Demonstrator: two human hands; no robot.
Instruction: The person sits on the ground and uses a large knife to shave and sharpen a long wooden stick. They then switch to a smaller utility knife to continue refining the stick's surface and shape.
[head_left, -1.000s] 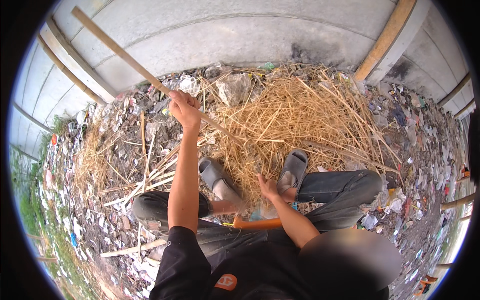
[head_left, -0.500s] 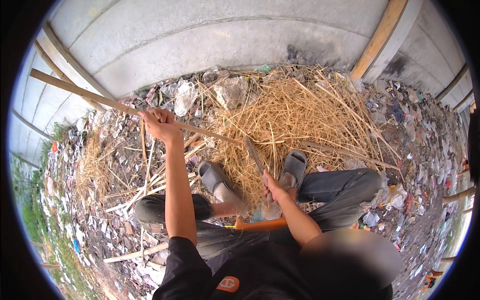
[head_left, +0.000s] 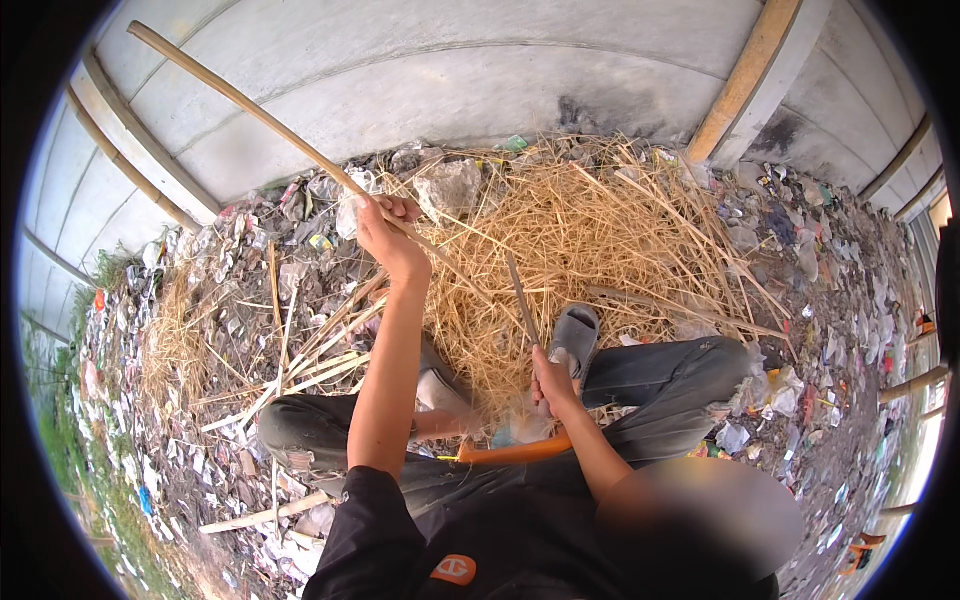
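Observation:
I sit on the ground with both knees bent and grey sandals (head_left: 573, 336) on my feet. My left hand (head_left: 387, 229) is raised and gripped around a long bamboo stick (head_left: 250, 105) that slants up to the upper left, its lower end running down into the straw. My right hand (head_left: 551, 382) is closed on a dark narrow blade (head_left: 521, 296) that points up and away from me, close to my right foot. An orange curved piece (head_left: 515, 452) lies across my lap below that hand.
A heap of dry yellow straw (head_left: 590, 235) lies in front of my feet. Litter and rubble (head_left: 215, 300) cover the ground on both sides. A grey concrete wall (head_left: 450, 80) stands behind, with a wooden plank (head_left: 745, 80) leaning on it. Split bamboo strips (head_left: 300, 360) lie at left.
My left hand dropped left with the stick half a second ago and has since lifted it back up and to the right. My right hand has raised the blade upright.

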